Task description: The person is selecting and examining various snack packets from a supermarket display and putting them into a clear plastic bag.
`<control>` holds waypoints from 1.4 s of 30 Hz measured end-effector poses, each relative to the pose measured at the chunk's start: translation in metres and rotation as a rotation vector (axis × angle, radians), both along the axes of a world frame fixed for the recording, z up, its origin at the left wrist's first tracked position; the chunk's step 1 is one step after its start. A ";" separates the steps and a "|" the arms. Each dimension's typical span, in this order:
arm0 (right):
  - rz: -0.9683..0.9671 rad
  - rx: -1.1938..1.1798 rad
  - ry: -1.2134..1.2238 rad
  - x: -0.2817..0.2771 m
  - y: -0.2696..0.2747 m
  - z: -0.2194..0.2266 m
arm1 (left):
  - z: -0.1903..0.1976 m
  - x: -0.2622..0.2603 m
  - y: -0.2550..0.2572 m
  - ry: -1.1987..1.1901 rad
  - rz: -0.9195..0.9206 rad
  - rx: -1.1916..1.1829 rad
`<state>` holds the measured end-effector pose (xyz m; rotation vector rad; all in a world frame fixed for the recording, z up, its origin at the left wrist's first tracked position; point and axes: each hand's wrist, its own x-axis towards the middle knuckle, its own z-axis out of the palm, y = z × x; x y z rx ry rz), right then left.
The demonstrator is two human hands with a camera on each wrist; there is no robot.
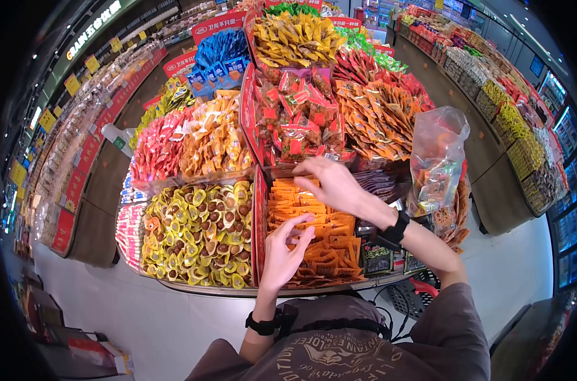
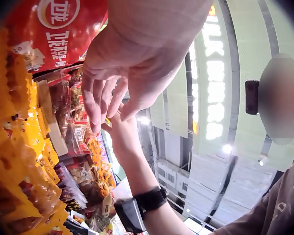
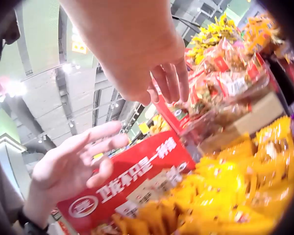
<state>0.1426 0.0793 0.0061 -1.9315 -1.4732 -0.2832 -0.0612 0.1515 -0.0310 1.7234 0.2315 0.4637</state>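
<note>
Over the bin of orange packets, the right hand hovers with relaxed, bent fingers near the front edge of the red-labelled clear packets. Lower and to its left is the left hand, palm turned inward, fingers loosely bent and apart from the thumb. The left wrist view shows the left hand large, overlapping the right hand behind it. In the right wrist view the left hand is spread beside a red sign, and the right hand points its fingers downward. Neither hand visibly holds anything.
A clear plastic bag with packets inside stands on the right of the display. Yellow-wrapped round snacks fill the front left bin. A basket is below the display's front right edge. Long snack shelves line both sides.
</note>
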 end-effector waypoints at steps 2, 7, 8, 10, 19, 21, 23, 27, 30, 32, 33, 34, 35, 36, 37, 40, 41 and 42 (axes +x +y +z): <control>0.138 -0.074 0.099 -0.032 -0.011 -0.011 | -0.002 0.000 0.002 0.019 0.007 -0.013; 0.295 -0.237 0.276 -0.068 -0.028 -0.037 | -0.029 0.008 0.005 -0.025 0.077 -0.103; 0.291 -0.235 0.280 -0.069 -0.031 -0.039 | -0.033 0.008 0.004 -0.021 0.073 -0.103; 0.289 -0.247 0.339 -0.069 -0.035 -0.040 | -0.035 0.010 0.002 0.030 0.076 -0.070; 0.287 -0.267 0.308 -0.055 -0.069 -0.066 | -0.021 0.017 -0.005 0.174 -0.030 0.259; 0.287 -0.231 0.332 -0.053 -0.081 -0.069 | -0.018 0.023 -0.008 0.207 -0.050 0.397; 0.271 -0.172 0.344 -0.050 -0.095 -0.065 | -0.018 0.030 -0.010 0.208 -0.053 0.496; 0.274 -0.183 0.316 -0.035 -0.119 -0.059 | -0.016 0.048 -0.020 0.198 -0.065 0.638; 0.274 -0.106 0.274 -0.023 -0.136 -0.044 | -0.013 0.064 -0.031 0.141 -0.094 0.710; 0.272 -0.098 0.240 -0.013 -0.146 -0.034 | -0.011 0.074 -0.039 0.130 -0.119 0.738; 0.272 -0.089 0.208 -0.008 -0.151 -0.028 | -0.013 0.079 -0.043 0.095 -0.136 0.730; 0.272 -0.092 0.203 -0.002 -0.156 -0.020 | -0.014 0.083 -0.046 0.060 -0.153 0.723; 0.264 -0.064 0.161 0.004 -0.161 -0.009 | -0.014 0.086 -0.049 0.056 -0.151 0.720; 0.255 -0.036 0.118 0.010 -0.167 0.002 | -0.015 0.089 -0.052 0.045 -0.150 0.742; 0.213 -0.075 0.090 0.017 -0.172 0.011 | -0.016 0.091 -0.054 0.036 -0.149 0.763; 0.127 0.006 -0.039 0.038 -0.190 0.042 | -0.020 0.092 -0.061 0.062 -0.110 0.774; 0.085 0.003 -0.067 0.046 -0.197 0.056 | -0.020 0.092 -0.062 0.063 -0.107 0.769; 0.043 0.000 -0.094 0.055 -0.205 0.069 | -0.020 0.092 -0.064 0.089 -0.091 0.766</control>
